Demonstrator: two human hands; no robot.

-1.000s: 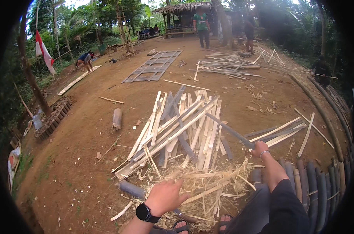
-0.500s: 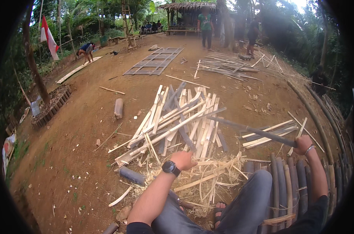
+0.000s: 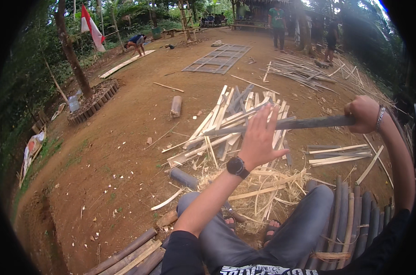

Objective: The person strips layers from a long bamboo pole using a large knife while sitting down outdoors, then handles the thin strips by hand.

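My right hand (image 3: 365,113) is raised at the right, fingers wrapped round one end of a long, dark bamboo strip (image 3: 316,123). That strip runs leftward, nearly level, above a heap of split bamboo strips (image 3: 221,110). In front of it, my left hand (image 3: 261,140) is open with fingers spread. It overlaps the strip in view; whether it touches, I cannot tell. Pale shavings (image 3: 263,195) lie on the ground below my left hand, by my feet.
Bamboo poles (image 3: 341,220) lie close at my right, with more (image 3: 134,252) at lower left. A smaller strip pile (image 3: 341,156) is at the right. Beyond are a bamboo lattice (image 3: 217,58), a short bamboo piece (image 3: 176,106), a person bending (image 3: 137,41) and a standing person (image 3: 277,25).
My right hand has risen with the bamboo strip, which now lies more level. My left hand has lifted from above the shavings and spread its fingers. The whole view has shifted.
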